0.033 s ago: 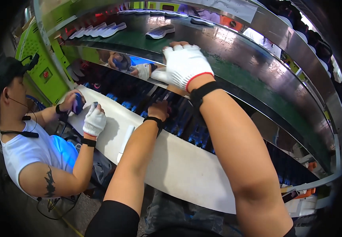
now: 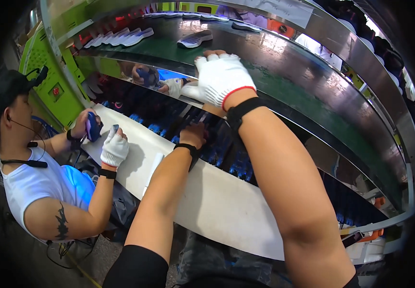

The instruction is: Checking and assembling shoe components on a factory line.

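Observation:
My right hand, in a white knit glove with bare fingertips, reaches over the near edge of the green conveyor belt. Its fingers stretch forward and its thumb points left, so it is open. A white and grey-blue shoe sole lies on the belt just beyond the fingertips, apart from them. My bare left hand is lower and further left, over the dark trough with blue-lit parts. Its fingers look curled; a small pinkish spot shows beside them, and whatever they hold is hidden.
A row of soles lies on the belt at the far left. A pale work ledge runs in front of me, with a white bar on it. At left, a co-worker holds a dark blue shoe piece. A metal rail arches above.
My right hand and forearm have shifted slightly left. The co-worker's dark blue piece has turned and moved a little. My left hand stays nearly in place.

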A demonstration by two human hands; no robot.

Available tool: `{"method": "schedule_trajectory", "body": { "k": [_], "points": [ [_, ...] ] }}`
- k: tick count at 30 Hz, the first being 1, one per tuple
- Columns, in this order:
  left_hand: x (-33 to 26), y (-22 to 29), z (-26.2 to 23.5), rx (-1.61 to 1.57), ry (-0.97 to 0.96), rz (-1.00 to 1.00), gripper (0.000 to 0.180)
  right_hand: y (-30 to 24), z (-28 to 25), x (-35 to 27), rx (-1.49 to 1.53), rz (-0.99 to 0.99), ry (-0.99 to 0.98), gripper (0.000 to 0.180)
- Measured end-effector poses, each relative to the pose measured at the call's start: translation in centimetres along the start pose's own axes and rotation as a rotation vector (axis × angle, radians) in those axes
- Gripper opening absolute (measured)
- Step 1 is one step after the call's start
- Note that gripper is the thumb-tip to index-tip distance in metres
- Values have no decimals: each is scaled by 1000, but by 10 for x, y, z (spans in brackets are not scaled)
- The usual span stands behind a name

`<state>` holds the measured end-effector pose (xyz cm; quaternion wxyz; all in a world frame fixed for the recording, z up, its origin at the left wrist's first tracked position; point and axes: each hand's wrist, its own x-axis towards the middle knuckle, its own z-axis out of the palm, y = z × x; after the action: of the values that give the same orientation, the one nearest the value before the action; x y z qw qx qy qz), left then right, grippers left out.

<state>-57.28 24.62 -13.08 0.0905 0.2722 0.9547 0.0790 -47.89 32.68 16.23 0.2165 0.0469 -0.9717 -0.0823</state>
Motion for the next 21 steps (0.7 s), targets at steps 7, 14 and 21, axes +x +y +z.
{"method": "schedule_trajectory", "body": {
  "k": [7, 14, 21],
  "points": [
    [-132, 60, -24, -779, 8, 483, 59, -22, -4, 61, 149, 142, -277, 113],
    [-301, 99, 16, -406, 359, 603, 53, -16, 27, 102, 452, -5, -208, 114],
    [-315, 127, 30, -43, 291, 659, 58, -10, -24, 60, 322, 243, -247, 122]
  ]
}}
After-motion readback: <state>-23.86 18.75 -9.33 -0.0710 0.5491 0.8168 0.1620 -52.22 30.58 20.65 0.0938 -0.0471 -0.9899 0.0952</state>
